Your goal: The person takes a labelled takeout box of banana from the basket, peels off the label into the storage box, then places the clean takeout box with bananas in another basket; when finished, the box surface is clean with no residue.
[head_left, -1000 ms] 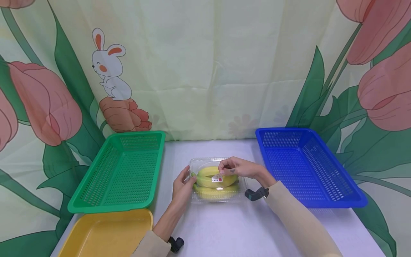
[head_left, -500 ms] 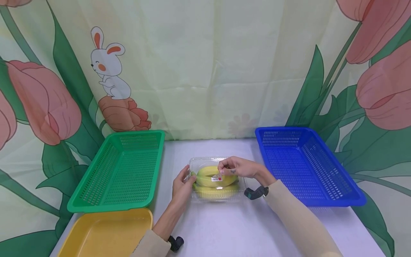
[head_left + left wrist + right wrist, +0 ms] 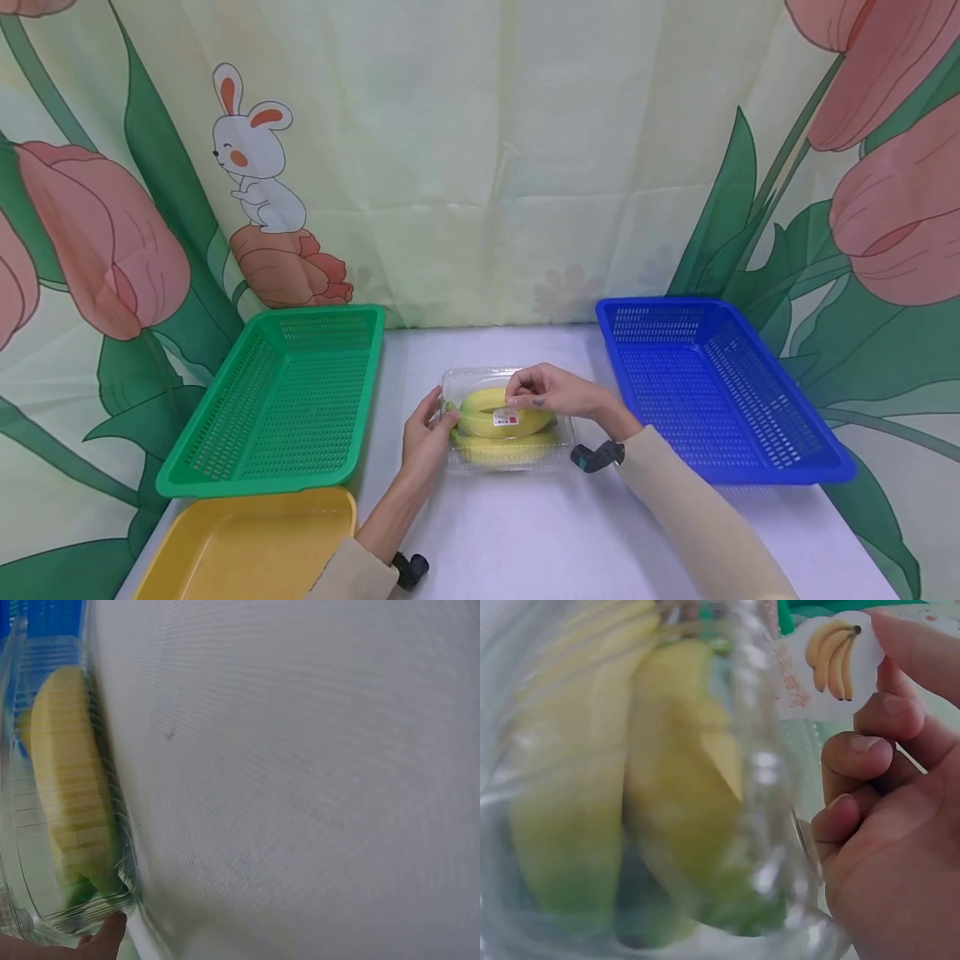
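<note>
Clear plastic clamshell box [image 3: 507,421], lid closed, lying flat on the white tabletop [image 3: 540,533] between the green basket [image 3: 277,400] and the blue one. Inside: curved yellow bananas [image 3: 504,417] with green tips, stacked. White banana-picture sticker [image 3: 507,417] on the lid.

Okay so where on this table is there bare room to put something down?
Bare tabletop lies in front of the clear banana box, and behind it toward the curtain, between the green basket and blue basket. It is crowded mid-table, where left hand and right hand flank the box.
</note>
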